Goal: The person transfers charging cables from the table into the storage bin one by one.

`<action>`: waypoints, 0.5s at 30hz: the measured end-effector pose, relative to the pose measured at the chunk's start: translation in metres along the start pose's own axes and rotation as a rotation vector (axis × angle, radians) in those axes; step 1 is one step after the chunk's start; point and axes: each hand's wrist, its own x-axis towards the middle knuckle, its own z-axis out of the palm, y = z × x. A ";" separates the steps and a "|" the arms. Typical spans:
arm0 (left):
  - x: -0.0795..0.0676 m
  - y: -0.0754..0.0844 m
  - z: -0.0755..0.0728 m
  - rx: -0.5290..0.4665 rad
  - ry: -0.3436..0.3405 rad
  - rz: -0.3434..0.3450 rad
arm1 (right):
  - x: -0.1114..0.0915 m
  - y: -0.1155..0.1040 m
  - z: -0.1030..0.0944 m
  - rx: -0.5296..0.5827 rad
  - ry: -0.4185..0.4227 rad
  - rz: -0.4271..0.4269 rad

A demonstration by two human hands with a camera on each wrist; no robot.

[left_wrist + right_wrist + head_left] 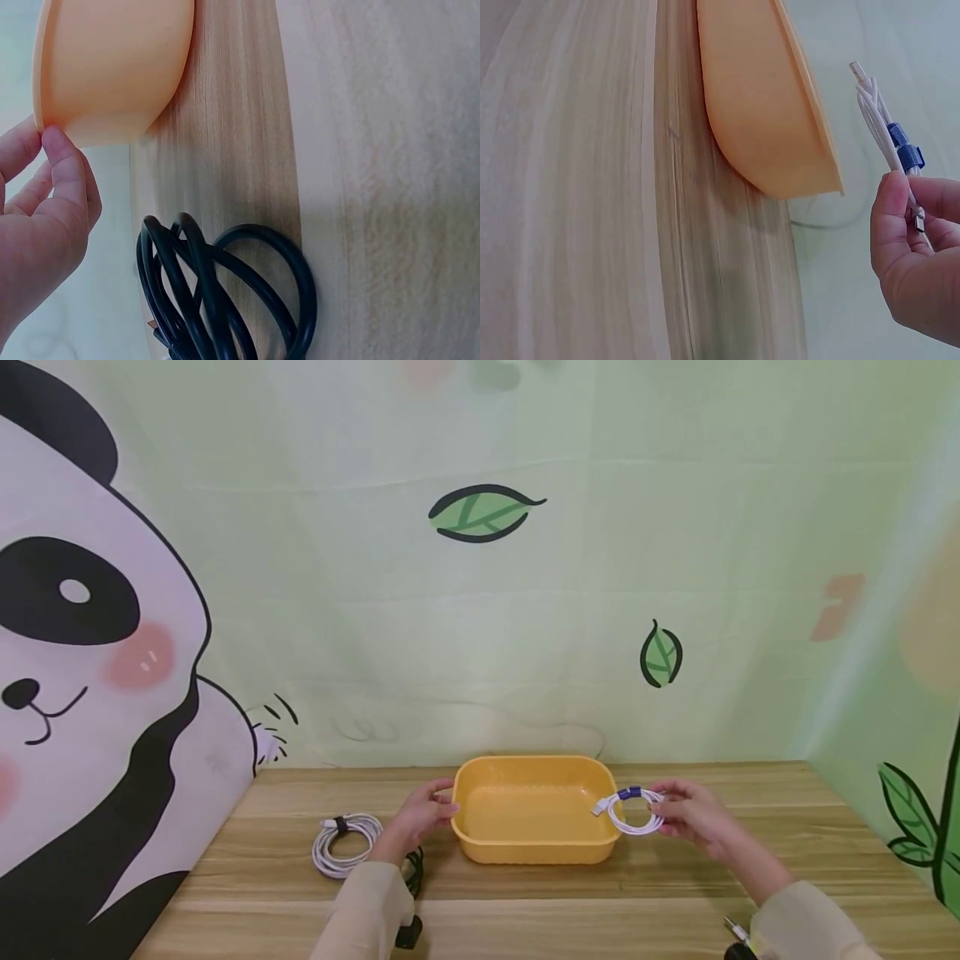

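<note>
A yellow plastic basin (536,852) stands on the wooden table. My left hand (418,817) pinches its left rim between thumb and fingers, as the left wrist view (52,202) confirms up close. Just outside the basin's right side, my right hand (693,814) pinches a coiled white USB cable (636,828). Blue straps (904,146) bind this coil, and its USB plug (600,807) points left over the basin's right edge. In the right wrist view both cable ends show, one above the fingers and one near the thumb.
Left of the basin lies a coiled grey-white cable (326,852) with a black tie. A black cable (300,300) lies partly behind the left forearm, with a black plug (408,933) nearby. Near the right sleeve is a metal-tipped connector (737,930). A printed panda backdrop (360,610) rises behind the table.
</note>
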 end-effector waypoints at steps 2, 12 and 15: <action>0.000 0.001 0.000 0.006 0.002 -0.001 | 0.001 -0.001 0.002 -0.001 0.012 0.003; 0.001 0.001 -0.001 0.015 0.006 -0.010 | 0.008 -0.003 0.015 0.028 0.062 0.032; 0.001 0.000 -0.001 0.014 0.005 -0.010 | 0.011 -0.003 0.018 0.007 0.075 0.039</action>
